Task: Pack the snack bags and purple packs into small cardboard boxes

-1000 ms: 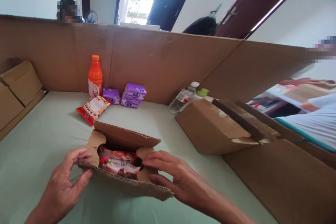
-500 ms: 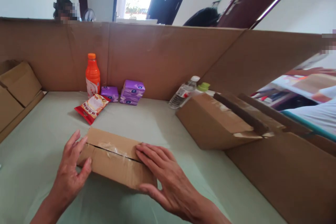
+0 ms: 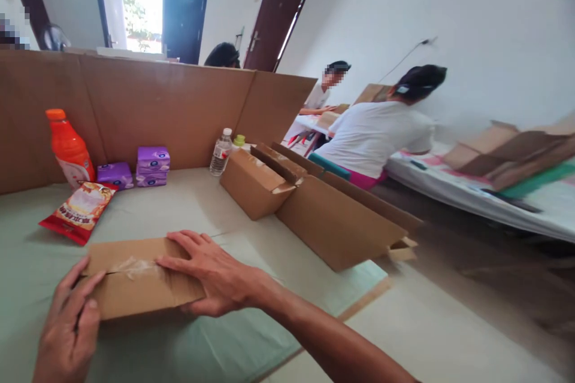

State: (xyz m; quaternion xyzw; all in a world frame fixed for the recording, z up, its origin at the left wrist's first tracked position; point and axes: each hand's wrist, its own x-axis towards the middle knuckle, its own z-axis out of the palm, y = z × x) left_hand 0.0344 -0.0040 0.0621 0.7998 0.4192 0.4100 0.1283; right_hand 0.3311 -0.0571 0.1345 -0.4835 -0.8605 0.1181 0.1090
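A small cardboard box (image 3: 135, 293) lies on the pale green table cover in front of me, its top seam crossed by crumpled clear tape (image 3: 137, 267). At its left end, my left hand (image 3: 72, 317) holds the side with curved fingers, the thumb toward the near face. My right hand (image 3: 204, 272) grips the right end from above, fingers across the top and thumb low at the near edge. Just behind the box rests a red snack packet (image 3: 83, 209). An orange bottle (image 3: 69, 149) leans in view beyond it, beside purple tissue packs (image 3: 153, 166).
A cardboard wall (image 3: 171, 108) borders the back. At the right stand a clear bottle (image 3: 221, 152), a green-capped container (image 3: 239, 141) and open cardboard boxes (image 3: 332, 215). Past the table edge, a person in a white shirt (image 3: 366, 134) sits by another table (image 3: 476, 203).
My view has swung right, so the table's things appear farther left. My left hand has closed in on the box's left end. My right hand stays on the right end, and the box looks turned.
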